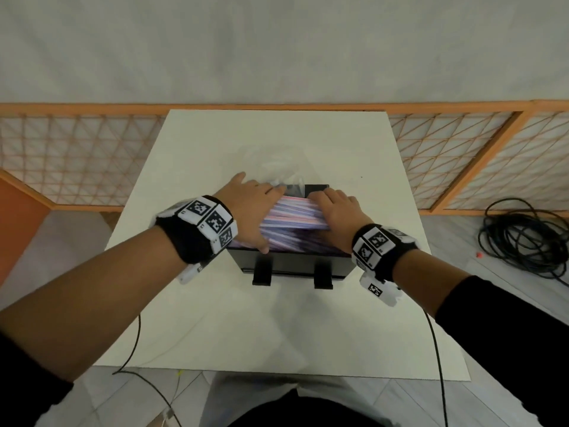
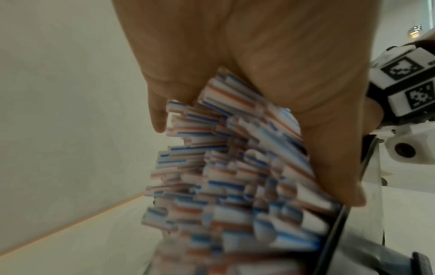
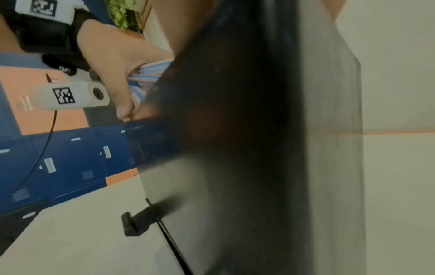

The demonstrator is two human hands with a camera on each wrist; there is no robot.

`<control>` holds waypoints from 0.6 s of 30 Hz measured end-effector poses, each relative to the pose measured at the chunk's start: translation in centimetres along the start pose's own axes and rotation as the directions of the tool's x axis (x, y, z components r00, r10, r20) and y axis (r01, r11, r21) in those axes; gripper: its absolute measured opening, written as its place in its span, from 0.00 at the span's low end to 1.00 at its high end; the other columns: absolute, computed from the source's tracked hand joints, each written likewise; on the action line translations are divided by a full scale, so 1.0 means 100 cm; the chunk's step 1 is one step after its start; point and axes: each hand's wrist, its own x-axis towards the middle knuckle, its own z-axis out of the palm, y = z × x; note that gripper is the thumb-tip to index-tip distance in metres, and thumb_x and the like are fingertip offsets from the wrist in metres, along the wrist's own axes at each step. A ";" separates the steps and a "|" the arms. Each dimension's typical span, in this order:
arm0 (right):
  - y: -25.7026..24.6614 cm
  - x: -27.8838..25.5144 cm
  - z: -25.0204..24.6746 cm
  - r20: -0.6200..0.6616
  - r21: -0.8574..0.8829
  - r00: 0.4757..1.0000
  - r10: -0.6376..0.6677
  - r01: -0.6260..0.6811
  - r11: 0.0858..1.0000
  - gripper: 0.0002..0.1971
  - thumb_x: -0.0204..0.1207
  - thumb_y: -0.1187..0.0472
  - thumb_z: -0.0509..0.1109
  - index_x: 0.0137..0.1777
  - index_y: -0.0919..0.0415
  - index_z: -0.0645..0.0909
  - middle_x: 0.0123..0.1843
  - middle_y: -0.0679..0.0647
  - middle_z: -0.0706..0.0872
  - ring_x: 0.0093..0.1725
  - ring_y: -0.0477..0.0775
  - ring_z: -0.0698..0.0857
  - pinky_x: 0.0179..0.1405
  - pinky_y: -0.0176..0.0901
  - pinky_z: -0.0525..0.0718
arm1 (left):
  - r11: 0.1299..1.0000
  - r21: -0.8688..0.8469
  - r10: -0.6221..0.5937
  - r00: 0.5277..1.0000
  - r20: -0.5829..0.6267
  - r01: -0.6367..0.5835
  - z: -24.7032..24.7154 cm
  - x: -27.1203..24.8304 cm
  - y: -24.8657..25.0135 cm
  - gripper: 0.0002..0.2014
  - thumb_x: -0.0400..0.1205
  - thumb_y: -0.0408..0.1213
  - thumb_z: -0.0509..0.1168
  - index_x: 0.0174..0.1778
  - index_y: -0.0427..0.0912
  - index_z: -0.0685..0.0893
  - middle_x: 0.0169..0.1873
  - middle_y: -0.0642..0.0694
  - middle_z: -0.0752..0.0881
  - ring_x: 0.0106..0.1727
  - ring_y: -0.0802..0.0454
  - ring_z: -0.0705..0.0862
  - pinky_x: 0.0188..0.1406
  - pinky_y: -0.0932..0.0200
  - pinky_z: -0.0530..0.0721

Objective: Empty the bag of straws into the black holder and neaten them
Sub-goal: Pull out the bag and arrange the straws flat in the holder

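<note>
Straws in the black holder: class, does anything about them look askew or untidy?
Yes. The straws lie slanted across the black holder, heaped above its rim, and their ends are staggered, not flush. The left hand and right hand press them from either side.

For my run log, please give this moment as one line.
stage: neatening | striped straws in black holder | left hand and right hand press bundle ends | clear plastic bag behind

Left hand (image 1: 251, 204) and right hand (image 1: 337, 209) press striped straws (image 1: 289, 221) in the black holder (image 1: 292, 265).
</note>
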 end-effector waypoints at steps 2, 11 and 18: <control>-0.001 0.001 -0.003 -0.009 0.023 1.000 -0.018 0.019 1.000 0.34 0.68 0.57 0.73 0.74 0.58 0.65 0.69 0.59 0.72 0.68 0.64 0.71 0.64 0.57 0.70 | 1.000 0.012 -0.004 1.000 -0.022 0.005 -0.004 -0.003 -0.001 0.60 0.64 0.67 0.71 0.82 0.43 0.46 0.78 0.43 0.66 0.77 0.42 0.66 0.80 0.36 0.50; 0.003 -0.003 -0.013 0.132 0.132 0.991 -0.006 -0.012 0.991 0.34 0.69 0.56 0.73 0.75 0.57 0.67 0.70 0.59 0.72 0.70 0.64 0.71 0.69 0.58 0.73 | 0.986 0.157 0.070 0.997 -0.041 -0.063 -0.004 0.008 0.036 0.69 0.57 0.77 0.66 0.82 0.39 0.41 0.83 0.38 0.49 0.83 0.38 0.47 0.80 0.35 0.46; -0.007 -0.038 -0.027 0.090 0.225 0.982 -0.167 0.144 0.964 0.17 0.70 0.57 0.75 0.57 0.62 0.81 0.53 0.57 0.85 0.52 0.59 0.83 0.51 0.42 0.78 | 0.993 0.079 0.085 0.996 0.031 -0.087 0.014 0.022 0.022 0.66 0.59 0.68 0.74 0.82 0.41 0.42 0.83 0.41 0.52 0.82 0.42 0.56 0.80 0.44 0.55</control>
